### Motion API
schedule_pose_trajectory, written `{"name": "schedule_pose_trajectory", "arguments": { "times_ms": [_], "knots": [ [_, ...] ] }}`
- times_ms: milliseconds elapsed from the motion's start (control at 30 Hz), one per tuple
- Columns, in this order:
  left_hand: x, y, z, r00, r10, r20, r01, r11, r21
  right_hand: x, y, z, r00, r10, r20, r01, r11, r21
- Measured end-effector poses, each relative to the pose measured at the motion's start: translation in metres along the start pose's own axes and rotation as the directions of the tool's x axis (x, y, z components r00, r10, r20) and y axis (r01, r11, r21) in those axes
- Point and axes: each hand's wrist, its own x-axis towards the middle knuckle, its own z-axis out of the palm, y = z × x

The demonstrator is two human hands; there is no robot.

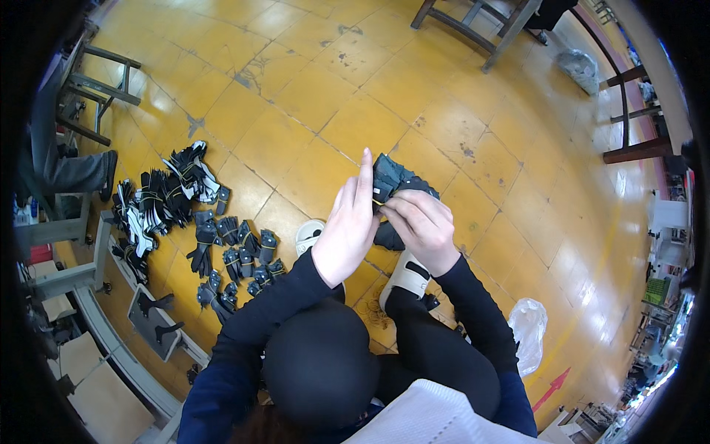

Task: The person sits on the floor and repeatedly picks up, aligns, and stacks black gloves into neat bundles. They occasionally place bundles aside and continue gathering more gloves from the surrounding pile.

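In front of me, above my feet, a folded bundle of dark grey-green gloves is held between my two hands. My left hand grips its left side, with the index finger pointing straight up. My right hand pinches at its lower edge, fingers bent together. A thin yellow rubber band shows where the fingertips meet; how far it goes round is hidden. To the left, several banded glove bundles lie on the floor. Beyond them is a heap of black and white gloves.
Loose rubber bands lie between my white shoes. A clear plastic bag sits to the right. At the left are a metal frame, a stool and another person's leg. A wooden bench stands at the far side.
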Motion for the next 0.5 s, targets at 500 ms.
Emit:
{"name": "schedule_pose_trajectory", "arguments": {
  "times_ms": [500],
  "knots": [
    [0.02, -0.051, 0.038, 0.963, -0.146, 0.226, 0.215, 0.922, -0.321, -0.028, 0.034, -0.017, 0.814, 0.243, 0.527, -0.568, 0.521, 0.637]
  ]
}}
